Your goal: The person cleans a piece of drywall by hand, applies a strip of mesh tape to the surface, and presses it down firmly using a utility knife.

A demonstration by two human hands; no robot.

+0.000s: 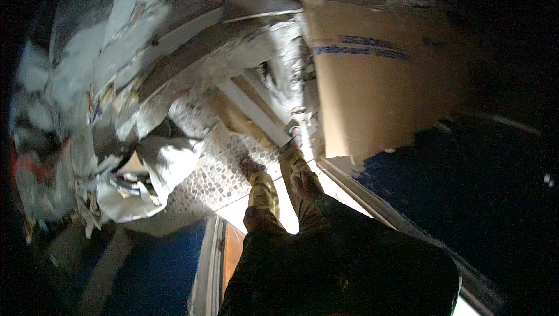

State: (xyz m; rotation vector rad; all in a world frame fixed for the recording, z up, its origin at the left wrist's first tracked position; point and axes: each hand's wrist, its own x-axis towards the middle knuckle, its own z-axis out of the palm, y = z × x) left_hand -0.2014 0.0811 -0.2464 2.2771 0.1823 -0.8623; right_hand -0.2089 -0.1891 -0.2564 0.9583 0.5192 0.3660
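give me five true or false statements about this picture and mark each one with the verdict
1. A large cardboard sheet with blue print is on the right side of the picture. True.
2. The right hand grips that sheet. False: the right hand is down beside the yellowish trousers, apart from the sheet.
3. The left hand is also down by the trousers. True.
4. An open white sack lies to the right of the person's feet. False: the open white sack is to the left of the feet.
5. Pebble-patterned floor shows between the sack and the feet. True.
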